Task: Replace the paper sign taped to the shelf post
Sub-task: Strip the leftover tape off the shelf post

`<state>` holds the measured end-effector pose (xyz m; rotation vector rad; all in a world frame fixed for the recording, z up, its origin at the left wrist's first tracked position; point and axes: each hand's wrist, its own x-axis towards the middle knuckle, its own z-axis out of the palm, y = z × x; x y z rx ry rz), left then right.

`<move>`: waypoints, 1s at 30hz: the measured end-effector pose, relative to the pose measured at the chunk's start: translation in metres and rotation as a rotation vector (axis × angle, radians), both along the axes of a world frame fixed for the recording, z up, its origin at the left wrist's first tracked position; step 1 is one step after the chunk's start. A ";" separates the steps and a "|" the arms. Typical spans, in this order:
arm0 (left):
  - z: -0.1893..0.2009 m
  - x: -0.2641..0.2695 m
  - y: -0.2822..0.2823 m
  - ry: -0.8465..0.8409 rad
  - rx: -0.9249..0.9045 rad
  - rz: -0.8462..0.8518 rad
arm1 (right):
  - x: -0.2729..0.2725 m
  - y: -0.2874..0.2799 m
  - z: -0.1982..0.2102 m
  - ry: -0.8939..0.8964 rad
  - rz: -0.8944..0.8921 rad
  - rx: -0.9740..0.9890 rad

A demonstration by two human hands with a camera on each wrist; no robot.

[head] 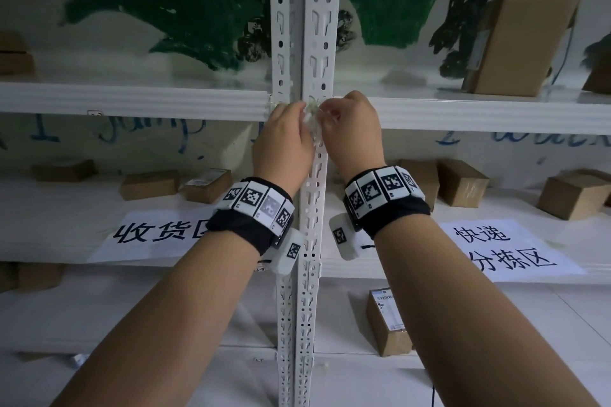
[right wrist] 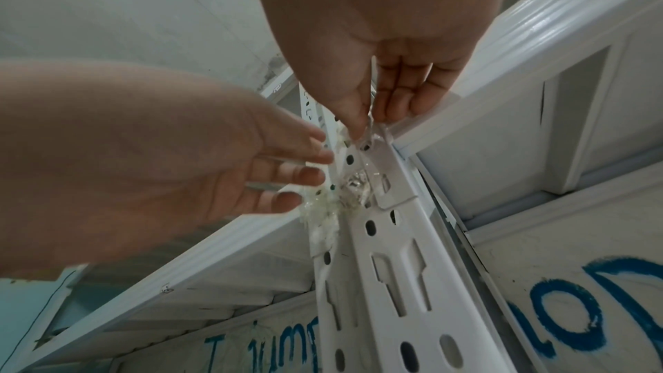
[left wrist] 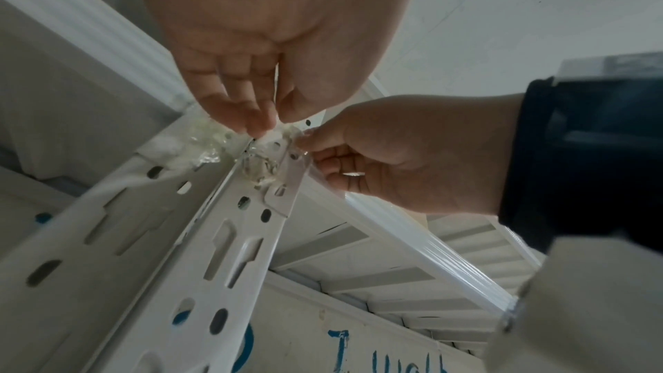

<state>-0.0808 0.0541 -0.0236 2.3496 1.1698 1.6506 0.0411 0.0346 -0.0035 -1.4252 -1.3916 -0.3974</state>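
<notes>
- Two hands meet at the white shelf post (head: 319, 43): left hand (head: 281, 142) and right hand (head: 355, 129) each pinch crumpled tape residue (left wrist: 262, 165) stuck there.
- Two printed paper signs (head: 502, 249) lie on the lower shelf.

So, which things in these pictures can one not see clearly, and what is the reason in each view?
- Head view: the tape remains on the shelf post are mostly hidden behind the left hand and right hand.
- Head view: the left paper sheet has its last character covered by the left wristband.
- Left wrist view: the left hand's fingertips are blurred.
- Right wrist view: blue wall writing is cut by the edge.
</notes>
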 end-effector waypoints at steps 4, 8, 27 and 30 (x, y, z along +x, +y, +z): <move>0.010 0.006 0.003 0.063 0.055 -0.018 | 0.001 0.003 0.001 0.010 -0.007 -0.025; 0.020 0.006 0.005 0.097 0.041 -0.003 | 0.005 0.003 -0.003 0.009 0.014 -0.031; 0.016 0.013 0.003 0.233 0.084 0.144 | 0.004 -0.003 0.006 0.062 0.030 -0.078; 0.029 0.005 -0.014 0.286 0.124 0.112 | 0.008 -0.007 0.012 0.164 0.123 -0.104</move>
